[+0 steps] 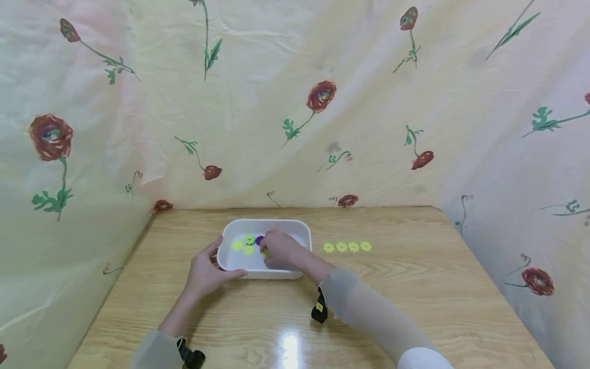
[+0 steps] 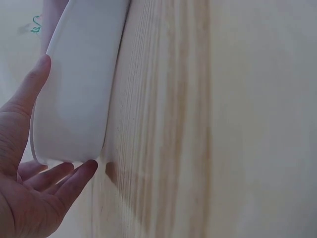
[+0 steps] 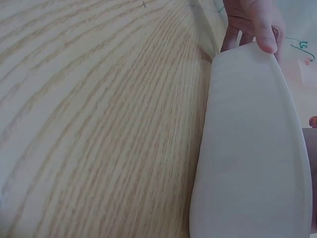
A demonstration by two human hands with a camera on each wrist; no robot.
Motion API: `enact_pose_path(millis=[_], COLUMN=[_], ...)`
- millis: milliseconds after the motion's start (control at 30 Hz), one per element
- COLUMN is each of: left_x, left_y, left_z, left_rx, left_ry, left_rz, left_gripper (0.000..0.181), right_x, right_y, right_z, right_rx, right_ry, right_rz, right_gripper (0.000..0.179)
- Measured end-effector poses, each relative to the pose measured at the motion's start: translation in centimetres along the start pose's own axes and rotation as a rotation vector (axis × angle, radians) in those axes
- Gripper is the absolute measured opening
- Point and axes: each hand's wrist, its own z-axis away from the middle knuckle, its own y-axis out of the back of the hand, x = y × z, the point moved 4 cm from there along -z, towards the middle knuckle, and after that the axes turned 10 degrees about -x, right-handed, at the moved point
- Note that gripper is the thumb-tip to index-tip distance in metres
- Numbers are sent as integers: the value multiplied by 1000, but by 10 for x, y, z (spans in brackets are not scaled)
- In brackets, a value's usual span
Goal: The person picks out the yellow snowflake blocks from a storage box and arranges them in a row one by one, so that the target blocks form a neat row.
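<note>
at the left, the left hand (image 1: 206, 271) gripped the left end of a white, rounded-rectangular, plastic-looking tray (image 1: 272, 274), thumb on the near rim and fingers around the end. the tray sat on a pale wood-grained bench (image 1: 415, 292). in its left half lay several flat, yellow-green, flower-shaped pieces (image 1: 249, 239), and just right of them a dark purple piece (image 1: 259, 240), partly hidden by the right hand (image 1: 280, 249). that hand reached down inside the tray, fingers bent by another bit of yellow; whether its grip had closed on it, i could not tell. further right, on the bench beyond the tray, four yellow-green scalloped flowers (image 1: 341, 247) stood in a row, side by side.

the step in hand looked like picking out one piece. done well, it called for a steady left grip and a light fingertip pinch at a piece's edge, avoiding its neighbours.
</note>
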Motion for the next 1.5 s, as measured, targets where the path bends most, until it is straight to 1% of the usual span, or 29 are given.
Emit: enact_pose_path(millis=[100, 200, 333, 533, 700, 933, 1067, 1200, 1300, 1433, 1500], left_x=[0, 0, -1, -1, -1, 1, 3, 4, 4, 5, 4], left_y=[-1, -1, 0, 0, -1, -1, 0, 0, 0, 0, 0], left_z=[-1, -1, -1, 0, 0, 1, 2, 2, 2, 3, 3], left_rx=[-1, 0, 3, 1, -2, -5, -5, -5, -5, -8, -10], left_ry=[-2, -1, 1, 8, 9, 25, 35, 34, 36, 44, 46], left_rz=[0, -4, -5, -7, -7, -5, -8, -13, -12, -5, -4], left_gripper=[119, 120, 120, 120, 120, 116, 116, 119, 119, 118, 118], right_x=[0, 1, 2, 2, 4, 4, 6, 9, 11, 17, 22], right_y=[0, -1, 0, 2, 2, 5, 12, 22, 32, 45, 52], right_z=[1, 0, 0, 1, 3, 9, 10, 11, 16, 25, 29], right_rx=[3, 7, 16, 2, 6, 45, 77, 108, 131, 159, 187], right_ry=[-8, -15, -16, -26, -34, -21, -19, 1, 11, 12, 30], right_rz=[7, -24, -82, -111, -87, -107, -101, -67, -41, -78, -102], right_gripper=[22, 17, 18, 13, 20, 18, 19, 18, 20, 23, 23])
